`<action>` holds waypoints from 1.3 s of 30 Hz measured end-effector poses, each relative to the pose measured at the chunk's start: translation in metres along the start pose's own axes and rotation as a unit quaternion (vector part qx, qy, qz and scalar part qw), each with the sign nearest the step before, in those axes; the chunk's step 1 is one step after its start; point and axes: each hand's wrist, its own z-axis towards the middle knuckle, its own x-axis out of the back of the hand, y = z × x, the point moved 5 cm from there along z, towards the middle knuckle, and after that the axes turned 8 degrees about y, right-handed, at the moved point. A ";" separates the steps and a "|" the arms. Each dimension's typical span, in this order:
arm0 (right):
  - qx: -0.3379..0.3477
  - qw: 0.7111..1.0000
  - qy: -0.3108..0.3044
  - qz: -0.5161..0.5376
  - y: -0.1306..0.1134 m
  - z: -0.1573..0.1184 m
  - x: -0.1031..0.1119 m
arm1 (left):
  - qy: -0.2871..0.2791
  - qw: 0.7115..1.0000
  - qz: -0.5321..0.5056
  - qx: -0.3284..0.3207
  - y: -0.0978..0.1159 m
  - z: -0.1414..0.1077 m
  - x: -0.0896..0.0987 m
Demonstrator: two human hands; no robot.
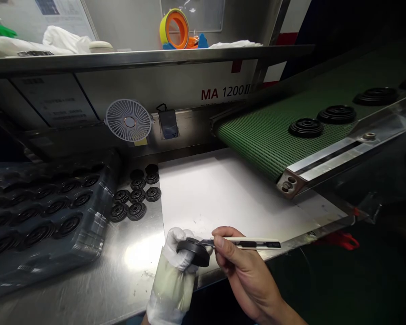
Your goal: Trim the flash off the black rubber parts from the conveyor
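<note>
In a white glove, my left hand [173, 259] grips a round black plastic part [200, 253], tilted on edge near the front of the bench. My bare right hand [242, 266] is closed around a utility knife [257, 243] with a white and black handle. Its blade end reaches left to the part's rim; whether it touches or cuts there is too small to tell. Similar black round parts [137, 196] lie grouped on the steel bench, left of a white sheet [216, 194].
A clear plastic tray [91, 234] at left holds rows of black parts. At right, a green conveyor belt [257, 140] carries several more. A fan [129, 121] stands behind the bench, beneath a shelf [138, 58] bearing a tape roll [174, 29].
</note>
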 end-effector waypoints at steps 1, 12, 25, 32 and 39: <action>-0.004 1.000 0.003 0.004 0.001 -0.001 0.000 | 0.003 1.000 -0.003 -0.002 0.000 0.000 -0.001; 0.017 1.000 0.017 -0.015 0.003 -0.006 -0.002 | 0.013 1.000 -0.023 0.008 -0.003 0.000 -0.002; 0.003 1.000 -0.005 -0.004 -0.001 -0.006 -0.004 | -0.007 1.000 -0.023 0.005 -0.003 -0.001 0.000; -0.004 1.000 -0.030 -0.004 -0.013 0.001 -0.002 | -0.047 0.998 0.001 0.049 -0.005 -0.008 -0.003; 0.003 0.998 -0.060 -0.031 -0.015 0.001 -0.002 | -0.064 0.993 0.052 0.078 -0.006 -0.013 -0.010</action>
